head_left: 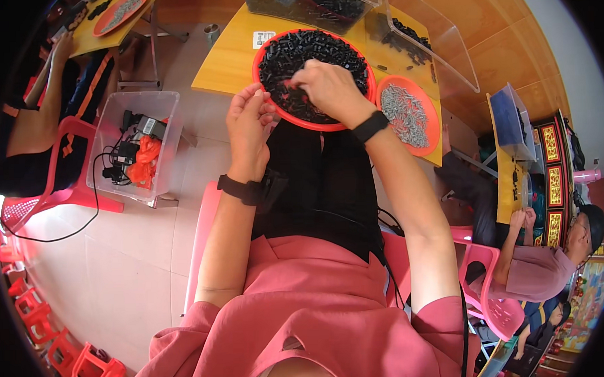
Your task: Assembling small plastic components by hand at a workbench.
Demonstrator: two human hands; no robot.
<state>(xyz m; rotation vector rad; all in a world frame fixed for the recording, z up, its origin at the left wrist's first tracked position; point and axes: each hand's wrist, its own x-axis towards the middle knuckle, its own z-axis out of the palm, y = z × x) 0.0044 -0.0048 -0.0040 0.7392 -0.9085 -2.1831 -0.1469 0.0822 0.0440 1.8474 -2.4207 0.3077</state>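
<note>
A red basin [373, 86] full of small black plastic pieces [290, 52] stands at the table's near edge, above my lap. Over the pieces, inside the basin, is my right hand [335, 91], its fingers bent down and drawn together. Whatever its fingertips may hold is hidden. By the basin's left rim, my left hand [249, 117] is raised with thumb and forefinger pressed together and the other fingers curled. Anything pinched there is too small to make out. Right of the basin sits an orange-red plate [435, 121] heaped with small grey metal pieces [406, 115].
Clear plastic bins [322, 11] with black pieces stand at the back of the yellow table [227, 55]. A clear box [136, 101] of cables and a red bag is at left. People sit at other tables on both sides. Red stools [95, 368] line the lower left.
</note>
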